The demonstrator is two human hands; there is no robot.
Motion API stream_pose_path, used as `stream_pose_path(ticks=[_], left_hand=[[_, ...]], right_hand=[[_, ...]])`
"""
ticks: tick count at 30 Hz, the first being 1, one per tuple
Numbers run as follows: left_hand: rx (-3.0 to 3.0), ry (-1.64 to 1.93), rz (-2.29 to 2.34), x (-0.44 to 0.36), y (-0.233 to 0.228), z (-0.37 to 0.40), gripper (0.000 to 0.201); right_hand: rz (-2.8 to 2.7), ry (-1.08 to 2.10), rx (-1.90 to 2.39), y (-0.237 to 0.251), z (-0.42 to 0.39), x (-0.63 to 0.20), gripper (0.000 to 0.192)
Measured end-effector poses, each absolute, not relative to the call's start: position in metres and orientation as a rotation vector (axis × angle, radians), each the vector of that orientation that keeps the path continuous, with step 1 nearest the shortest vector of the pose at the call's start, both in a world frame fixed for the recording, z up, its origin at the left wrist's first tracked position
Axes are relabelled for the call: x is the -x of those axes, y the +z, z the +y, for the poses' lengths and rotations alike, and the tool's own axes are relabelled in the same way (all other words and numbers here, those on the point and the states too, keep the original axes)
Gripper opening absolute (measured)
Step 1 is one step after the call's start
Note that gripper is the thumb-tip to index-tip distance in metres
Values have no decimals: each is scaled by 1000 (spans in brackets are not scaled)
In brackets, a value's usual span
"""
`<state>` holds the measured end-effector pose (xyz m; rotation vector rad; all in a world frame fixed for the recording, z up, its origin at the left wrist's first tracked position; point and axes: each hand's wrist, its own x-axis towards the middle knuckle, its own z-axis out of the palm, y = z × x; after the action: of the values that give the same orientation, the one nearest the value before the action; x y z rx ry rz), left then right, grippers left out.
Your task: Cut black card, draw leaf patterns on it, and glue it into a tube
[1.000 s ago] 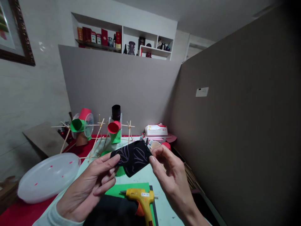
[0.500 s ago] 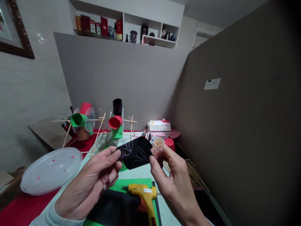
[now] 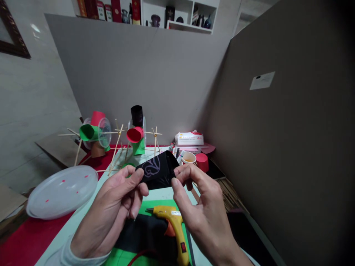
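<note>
Between both hands is a piece of black paper [image 3: 158,171], curled into a loose tube, with a pale swirling line drawing on its near face. My left hand [image 3: 111,203] pinches its left end between thumb and fingers. At the right end, the thumb and forefinger of my right hand [image 3: 202,199] grip the edge. Below the hands lies a yellow glue gun [image 3: 173,218] with an orange trigger, nozzle pointing left. It rests on sheets of black paper [image 3: 144,236] and green paper [image 3: 119,256].
Two stick-framed wheels with coloured paper cups, a left wheel [image 3: 95,131] and a right wheel [image 3: 135,135], stand at the back. A clear plastic lid [image 3: 63,192] lies left. Behind my right hand are a paper cup [image 3: 189,157], a red cup [image 3: 202,162] and a tissue pack [image 3: 189,138].
The black paper has been rolled further closed, its right edge brought inward by my right hand. My view has tipped downward a little. The glue gun stays on the sheets.
</note>
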<state>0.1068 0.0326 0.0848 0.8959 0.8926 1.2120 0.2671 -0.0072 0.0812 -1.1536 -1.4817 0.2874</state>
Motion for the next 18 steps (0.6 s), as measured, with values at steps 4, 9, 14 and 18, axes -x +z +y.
stream_pose_path(ticks=[4,9,14,18], left_hand=[[-837,1228,886,-110,85,33,33],[-831,1233,891,-110,85,33,31],[-842,1226,895,-110,84,33,33],[-874,1210,891,-109,85,33,35]], right_hand=[[-1481,284,1150,82,-7,-266,18],[-1491,273,1141,82,-6,-266,18],[-1494,280,1120,83,-7,-267,18],[-1498,275,1119,84,-7,-266,18]])
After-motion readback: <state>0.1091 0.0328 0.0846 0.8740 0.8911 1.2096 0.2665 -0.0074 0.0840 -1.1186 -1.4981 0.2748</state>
